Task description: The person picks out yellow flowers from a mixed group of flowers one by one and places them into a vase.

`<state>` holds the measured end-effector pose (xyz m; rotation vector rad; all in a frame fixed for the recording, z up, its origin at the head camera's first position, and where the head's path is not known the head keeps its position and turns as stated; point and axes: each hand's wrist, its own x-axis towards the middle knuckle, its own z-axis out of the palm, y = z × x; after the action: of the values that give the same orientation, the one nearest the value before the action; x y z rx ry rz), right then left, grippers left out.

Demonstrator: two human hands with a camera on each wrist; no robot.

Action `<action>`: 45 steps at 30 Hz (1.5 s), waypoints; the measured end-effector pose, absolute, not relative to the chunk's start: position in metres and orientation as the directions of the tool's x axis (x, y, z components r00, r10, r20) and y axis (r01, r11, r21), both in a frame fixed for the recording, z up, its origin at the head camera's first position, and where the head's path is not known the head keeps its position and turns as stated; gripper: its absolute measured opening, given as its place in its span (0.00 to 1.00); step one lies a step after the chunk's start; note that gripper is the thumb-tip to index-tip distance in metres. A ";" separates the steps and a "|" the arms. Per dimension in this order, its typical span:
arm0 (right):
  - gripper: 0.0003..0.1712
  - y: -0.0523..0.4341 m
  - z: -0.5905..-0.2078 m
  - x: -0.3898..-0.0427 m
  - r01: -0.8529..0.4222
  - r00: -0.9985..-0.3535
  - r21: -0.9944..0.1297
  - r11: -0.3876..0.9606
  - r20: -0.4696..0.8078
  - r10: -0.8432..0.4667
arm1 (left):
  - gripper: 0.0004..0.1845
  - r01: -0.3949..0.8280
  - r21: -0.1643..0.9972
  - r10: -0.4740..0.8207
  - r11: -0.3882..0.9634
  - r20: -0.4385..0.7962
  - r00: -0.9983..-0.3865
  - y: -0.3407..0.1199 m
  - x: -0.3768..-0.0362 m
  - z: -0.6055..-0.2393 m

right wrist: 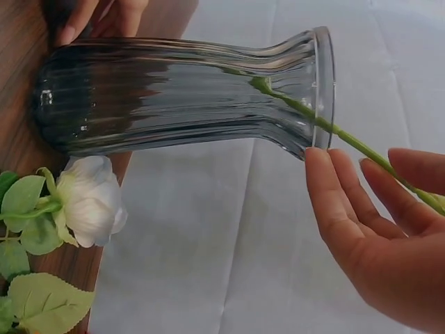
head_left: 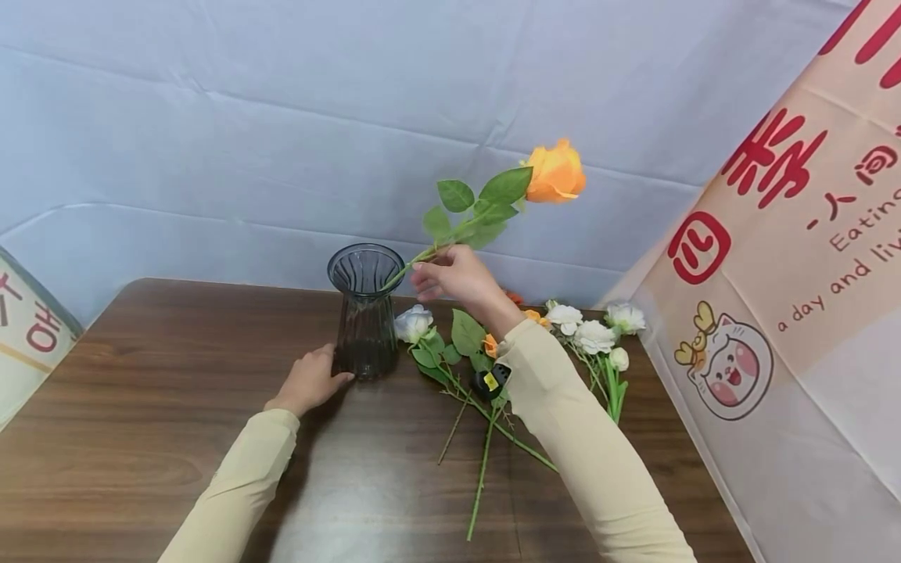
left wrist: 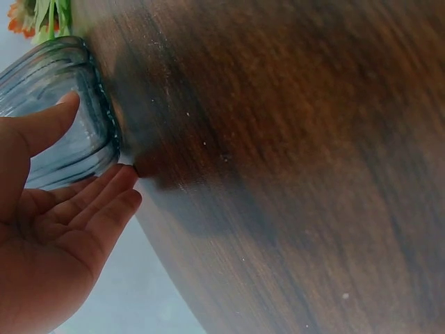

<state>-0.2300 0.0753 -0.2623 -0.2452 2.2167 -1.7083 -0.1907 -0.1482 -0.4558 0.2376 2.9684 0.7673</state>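
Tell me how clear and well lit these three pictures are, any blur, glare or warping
Head view: even soft light, sharp, but wide-angle bending at the table edges. Left wrist view: left hand and vase soft, a dark shadow on the wood beside the vase. Right wrist view: crisp, pale reflections on the glass, right hand sharp.

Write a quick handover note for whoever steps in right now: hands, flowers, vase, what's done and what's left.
Left hand steadies the base of the glass vase on the table.
Right hand pinches the orange rose by its stem; the stem end is already in the vase mouth.
Left: white roses and other stems lie on the table right of the vase.
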 end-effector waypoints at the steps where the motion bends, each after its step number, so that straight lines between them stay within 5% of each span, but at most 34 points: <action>1: 0.15 0.075 -0.263 -0.230 0.062 -0.927 -0.955 0.291 -0.163 -0.339 | 0.34 0.134 0.485 0.168 0.864 -0.027 -0.985 -0.148 -0.190 -0.456; 10: 0.18 0.078 -0.269 -0.227 0.008 -0.878 -0.902 0.432 -0.213 -0.428 | 0.34 0.144 0.489 0.173 0.860 -0.015 -0.985 -0.149 -0.190 -0.457; 45: 0.14 0.149 -0.285 -0.216 0.094 -0.899 -0.905 0.416 -0.256 -0.355 | 0.33 0.136 0.484 0.162 0.865 -0.012 -0.987 -0.147 -0.187 -0.455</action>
<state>-0.2156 0.1489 -0.2852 -0.2227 2.2661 -1.4860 -0.1870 -0.1466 -0.4552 0.2382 2.9829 0.7679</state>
